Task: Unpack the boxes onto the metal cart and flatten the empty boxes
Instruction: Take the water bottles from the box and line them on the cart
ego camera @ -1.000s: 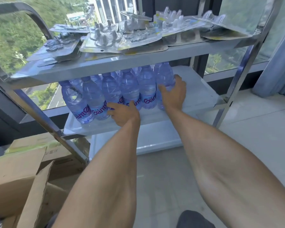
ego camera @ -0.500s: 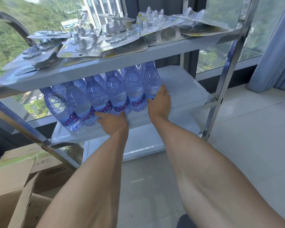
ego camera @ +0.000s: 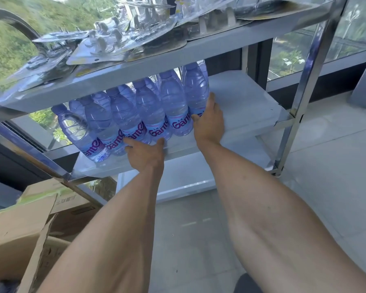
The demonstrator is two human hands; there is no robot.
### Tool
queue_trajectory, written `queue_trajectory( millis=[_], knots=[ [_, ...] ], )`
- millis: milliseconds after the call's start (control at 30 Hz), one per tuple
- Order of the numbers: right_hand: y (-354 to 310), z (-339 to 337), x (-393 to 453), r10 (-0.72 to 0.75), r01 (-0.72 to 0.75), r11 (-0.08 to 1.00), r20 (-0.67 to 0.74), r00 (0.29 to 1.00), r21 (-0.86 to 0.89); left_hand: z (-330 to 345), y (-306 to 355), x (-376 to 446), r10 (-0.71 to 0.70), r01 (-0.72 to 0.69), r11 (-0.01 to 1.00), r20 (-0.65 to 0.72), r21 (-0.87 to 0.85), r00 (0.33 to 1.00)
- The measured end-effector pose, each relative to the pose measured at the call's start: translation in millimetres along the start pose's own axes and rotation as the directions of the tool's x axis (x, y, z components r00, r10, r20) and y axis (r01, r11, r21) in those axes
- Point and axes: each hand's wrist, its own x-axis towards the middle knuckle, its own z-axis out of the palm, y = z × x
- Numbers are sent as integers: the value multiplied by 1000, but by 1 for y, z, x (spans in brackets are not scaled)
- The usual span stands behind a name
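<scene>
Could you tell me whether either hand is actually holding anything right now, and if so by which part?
Nothing is gripped. The right hand presses flat on the end water bottle's side; the left hand touches the front bottles' bases.

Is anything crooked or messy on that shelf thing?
Yes. The leftmost clear purple-tinted water bottle on the middle shelf of the metal cart leans left, away from the upright row. On top, the clear plastic blister packs lie in a loose, overlapping heap. Nothing looks spilled.
</scene>
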Motion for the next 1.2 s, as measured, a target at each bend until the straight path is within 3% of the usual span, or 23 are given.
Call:
queue_trajectory(
  millis=[233, 467, 567, 667, 733, 833, 933, 1000, 1067, 1133, 1200],
  knots=[
    [2, 2, -3, 7, -7, 1000, 25, 1000, -9, 6, -7, 4, 13, -13, 1000, -20, 3, 1000],
    [15, -28, -52, 31, -23, 996, 93, 995, -90, -4, -8, -3, 57, -52, 991, 38, -127, 998],
    [-9, -40, -83, 142, -142, 990, 37, 989, -26, -22, -11, -10, 86, -76, 976, 39, -204, 995],
    [-58, -35, -123, 309, -320, 933, 90, 947, 166, -60, -18, -8, -2, 19, 933, 49, -359, 999],
    [-93, -20, -156, 254, -285, 919, 141, 957, 272, -95, -26, 4, -52, 66, 891, 43, -449, 998],
    [-145, 7, -204, 122, -196, 909, 214, 969, 367, -158, -54, 38, -21, 11, 795, -9, -606, 1000],
    [-206, 41, -257, -12, -132, 867, 285, 958, 480, -239, -97, 66, -83, -18, 656, -95, -755, 992],
    [-249, 67, -300, -141, -88, 842, 374, 917, 533, -292, -130, 84, -152, -52, 605, -180, -795, 972],
    [-285, 99, -346, -292, -17, 844, 485, 824, 537, -328, -178, 107, -231, -42, 614, -231, -788, 945],
    [-311, 136, -390, -408, 86, 861, 580, 705, 501, -351, -239, 133, -310, 28, 687, -258, -726, 915],
    [-324, 172, -431, -435, 126, 882, 683, 587, 454, -363, -306, 158, -386, 166, 793, -272, -586, 882]
  ],
)
